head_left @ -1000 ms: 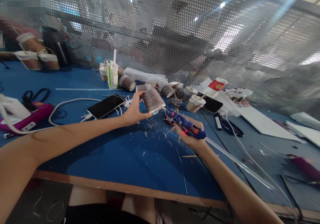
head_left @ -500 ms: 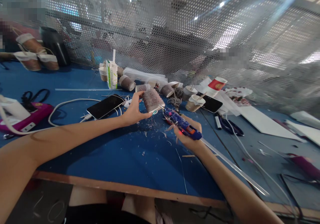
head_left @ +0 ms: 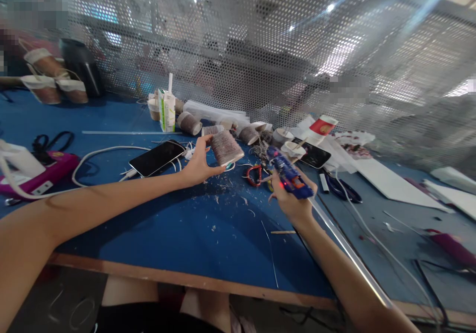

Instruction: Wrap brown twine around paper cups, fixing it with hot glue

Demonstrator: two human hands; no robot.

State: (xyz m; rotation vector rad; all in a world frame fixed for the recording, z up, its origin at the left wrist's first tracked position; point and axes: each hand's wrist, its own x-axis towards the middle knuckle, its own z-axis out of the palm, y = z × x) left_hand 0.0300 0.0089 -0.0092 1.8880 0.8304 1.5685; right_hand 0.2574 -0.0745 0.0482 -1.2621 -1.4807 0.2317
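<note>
My left hand (head_left: 201,165) grips a small cup wrapped in brownish twine (head_left: 226,148), tilted on its side above the blue table (head_left: 163,233). In my right hand (head_left: 293,201) is a blue hot glue gun (head_left: 288,173) with a red light glowing on it. A long clear glue stick (head_left: 345,246) runs out of its back end, along my forearm. The gun's nozzle points away from me and stands apart from the cup. Red-handled scissors (head_left: 254,175) lie between my two hands. Scraps of thread are strewn on the table below the cup.
A black phone (head_left: 158,158) with a white cable lies left of my left hand. Behind stand a drink carton (head_left: 167,109) and several wrapped cups (head_left: 189,123). Another phone (head_left: 315,153) and white boards (head_left: 401,181) lie to the right. A perforated metal screen (head_left: 223,50) closes off the back.
The glue gun has moved right, away from the cup's rim, in my right hand. This uncovers the red-handled scissors. My left hand and the cup have hardly moved.
</note>
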